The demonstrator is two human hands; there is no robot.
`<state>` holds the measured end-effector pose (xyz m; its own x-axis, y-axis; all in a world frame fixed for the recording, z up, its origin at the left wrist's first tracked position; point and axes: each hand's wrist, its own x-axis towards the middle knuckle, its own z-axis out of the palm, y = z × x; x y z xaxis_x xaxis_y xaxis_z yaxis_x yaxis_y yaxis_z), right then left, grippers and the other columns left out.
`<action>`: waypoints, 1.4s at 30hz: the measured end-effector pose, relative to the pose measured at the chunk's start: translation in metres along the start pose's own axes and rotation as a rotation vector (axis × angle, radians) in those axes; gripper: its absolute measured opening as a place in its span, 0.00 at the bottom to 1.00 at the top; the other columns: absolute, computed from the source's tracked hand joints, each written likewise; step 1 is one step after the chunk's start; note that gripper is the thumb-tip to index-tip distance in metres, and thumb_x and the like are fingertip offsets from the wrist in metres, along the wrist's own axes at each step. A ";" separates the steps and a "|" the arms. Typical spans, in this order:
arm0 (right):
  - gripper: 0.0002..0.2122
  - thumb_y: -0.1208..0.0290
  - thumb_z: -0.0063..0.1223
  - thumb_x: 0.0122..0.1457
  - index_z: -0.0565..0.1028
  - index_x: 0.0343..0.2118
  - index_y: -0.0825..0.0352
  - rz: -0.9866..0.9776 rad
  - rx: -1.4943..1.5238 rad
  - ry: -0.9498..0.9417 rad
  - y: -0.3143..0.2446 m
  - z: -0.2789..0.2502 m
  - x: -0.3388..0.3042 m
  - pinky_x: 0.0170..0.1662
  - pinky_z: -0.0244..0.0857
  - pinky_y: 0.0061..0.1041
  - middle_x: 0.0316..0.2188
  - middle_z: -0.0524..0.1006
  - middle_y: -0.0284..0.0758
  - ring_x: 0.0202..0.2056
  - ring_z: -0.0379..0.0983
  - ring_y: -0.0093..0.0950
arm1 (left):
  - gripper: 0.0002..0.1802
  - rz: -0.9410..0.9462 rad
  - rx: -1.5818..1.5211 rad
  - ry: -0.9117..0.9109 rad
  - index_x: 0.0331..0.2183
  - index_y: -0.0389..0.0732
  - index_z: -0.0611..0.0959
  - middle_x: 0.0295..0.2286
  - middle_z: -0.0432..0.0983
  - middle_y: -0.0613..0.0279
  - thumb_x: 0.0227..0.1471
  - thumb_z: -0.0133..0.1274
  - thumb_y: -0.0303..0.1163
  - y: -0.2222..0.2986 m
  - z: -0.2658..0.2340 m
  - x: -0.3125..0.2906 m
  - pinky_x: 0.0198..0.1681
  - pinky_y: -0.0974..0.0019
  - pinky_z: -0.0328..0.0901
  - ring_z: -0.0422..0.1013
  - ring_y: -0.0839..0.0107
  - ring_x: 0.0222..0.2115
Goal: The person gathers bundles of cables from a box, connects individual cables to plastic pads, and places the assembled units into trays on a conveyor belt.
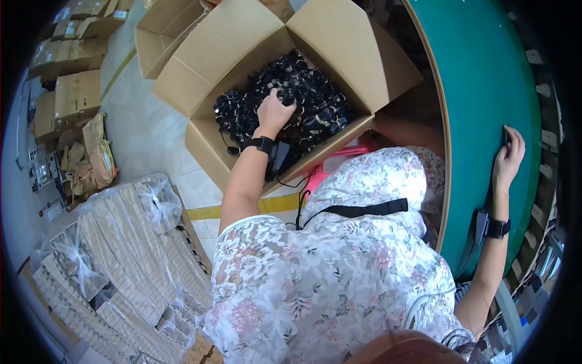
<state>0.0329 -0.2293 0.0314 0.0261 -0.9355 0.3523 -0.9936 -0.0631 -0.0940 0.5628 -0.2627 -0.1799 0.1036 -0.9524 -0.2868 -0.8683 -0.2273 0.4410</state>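
Note:
An open cardboard box point(233, 51) holds a heap of small black coiled cables point(321, 106) with light metallic-looking ends. My left hand point(276, 114) is down in the box, its fingers closed round a black cable bundle point(286, 97) at the top of the heap. Over on the right, my right hand point(509, 159) lies on a green tabletop point(479, 79), fingers stretched out. A small dark patch shows beside its fingertips, too unclear to name. Each wrist wears a black band with a dark box-shaped device point(482, 225) beside it.
A wood-coloured rim point(445, 121) edges the green table. Left of me, plastic-wrapped stacks of pale ridged trays point(130, 242) stand low. More cardboard boxes point(77, 97) are piled at the far left, and another open carton point(163, 30) adjoins the cable box. Something pink point(315, 182) lies by my legs.

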 end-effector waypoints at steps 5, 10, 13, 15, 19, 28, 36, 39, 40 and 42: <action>0.21 0.87 0.38 0.49 0.72 0.46 0.62 -0.058 -0.044 0.040 0.004 0.008 0.007 0.49 0.61 0.30 0.46 0.68 0.38 0.47 0.65 0.36 | 0.26 -0.145 -0.386 0.272 0.40 0.35 0.75 0.33 0.77 0.52 0.40 0.60 0.40 0.001 -0.052 -0.033 0.42 0.63 0.66 0.73 0.59 0.34; 0.21 0.85 0.40 0.50 0.70 0.48 0.61 -0.048 -0.027 0.096 -0.001 0.016 0.012 0.49 0.62 0.32 0.47 0.68 0.38 0.48 0.66 0.37 | 0.19 -0.138 -0.936 0.393 0.38 0.35 0.77 0.33 0.76 0.59 0.43 0.59 0.34 -0.006 -0.106 -0.045 0.40 0.66 0.67 0.73 0.69 0.34; 0.20 0.85 0.41 0.51 0.69 0.48 0.61 -0.025 0.029 0.149 -0.006 0.015 0.006 0.49 0.62 0.33 0.47 0.68 0.39 0.48 0.66 0.38 | 0.16 -0.115 -1.298 0.485 0.36 0.34 0.78 0.33 0.77 0.60 0.43 0.59 0.31 0.002 -0.145 -0.049 0.38 0.68 0.68 0.73 0.69 0.33; 0.20 0.84 0.41 0.52 0.69 0.48 0.61 -0.020 0.044 0.199 -0.003 0.013 -0.003 0.49 0.62 0.35 0.47 0.68 0.39 0.48 0.66 0.39 | 0.17 -0.047 -1.341 0.520 0.36 0.33 0.78 0.32 0.77 0.59 0.43 0.59 0.31 0.000 -0.163 -0.040 0.38 0.68 0.69 0.74 0.69 0.32; 0.18 0.83 0.42 0.52 0.69 0.47 0.62 -0.067 0.066 0.218 -0.001 0.013 -0.025 0.50 0.61 0.35 0.47 0.69 0.39 0.48 0.66 0.39 | 0.16 0.053 -1.398 0.485 0.37 0.32 0.78 0.33 0.77 0.59 0.44 0.58 0.28 0.033 -0.204 -0.029 0.37 0.67 0.70 0.74 0.69 0.31; 0.17 0.85 0.44 0.51 0.70 0.45 0.64 -0.167 0.215 0.411 -0.049 -0.045 -0.021 0.52 0.59 0.31 0.45 0.69 0.38 0.49 0.65 0.37 | 0.16 0.599 -1.318 -0.006 0.38 0.35 0.78 0.33 0.78 0.61 0.47 0.55 0.33 0.223 -0.289 -0.009 0.38 0.64 0.70 0.75 0.66 0.32; 0.16 0.85 0.42 0.53 0.70 0.45 0.65 -0.137 0.293 0.635 -0.063 -0.145 -0.019 0.51 0.58 0.26 0.44 0.69 0.36 0.49 0.65 0.32 | 0.11 0.934 -1.508 -0.376 0.35 0.35 0.78 0.28 0.78 0.60 0.47 0.52 0.28 0.409 -0.273 -0.043 0.32 0.71 0.70 0.75 0.68 0.26; 0.16 0.84 0.43 0.53 0.70 0.45 0.65 -0.018 0.262 0.695 -0.058 -0.164 -0.045 0.51 0.58 0.26 0.45 0.69 0.37 0.49 0.65 0.32 | 0.13 0.888 -1.605 -0.791 0.38 0.36 0.76 0.32 0.77 0.59 0.49 0.52 0.29 0.441 -0.206 -0.028 0.37 0.66 0.69 0.74 0.65 0.32; 0.16 0.84 0.45 0.53 0.70 0.45 0.65 0.023 0.246 0.710 -0.057 -0.168 -0.052 0.51 0.58 0.26 0.45 0.69 0.37 0.49 0.65 0.32 | 0.11 0.858 -1.658 -0.713 0.36 0.35 0.78 0.32 0.77 0.60 0.48 0.54 0.30 0.447 -0.178 -0.034 0.36 0.67 0.69 0.74 0.68 0.31; 0.15 0.83 0.46 0.53 0.70 0.45 0.65 0.077 0.210 0.748 -0.058 -0.176 -0.061 0.52 0.58 0.27 0.45 0.69 0.37 0.49 0.66 0.32 | 0.11 0.749 -1.656 -0.660 0.34 0.35 0.78 0.32 0.77 0.62 0.48 0.55 0.32 0.448 -0.121 -0.045 0.36 0.67 0.69 0.74 0.69 0.31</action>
<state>0.0694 -0.1078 0.1790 -0.1976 -0.4614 0.8649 -0.9460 -0.1414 -0.2916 0.2278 -0.3462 0.1340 -0.5289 -0.8073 0.2618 0.6499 -0.1868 0.7367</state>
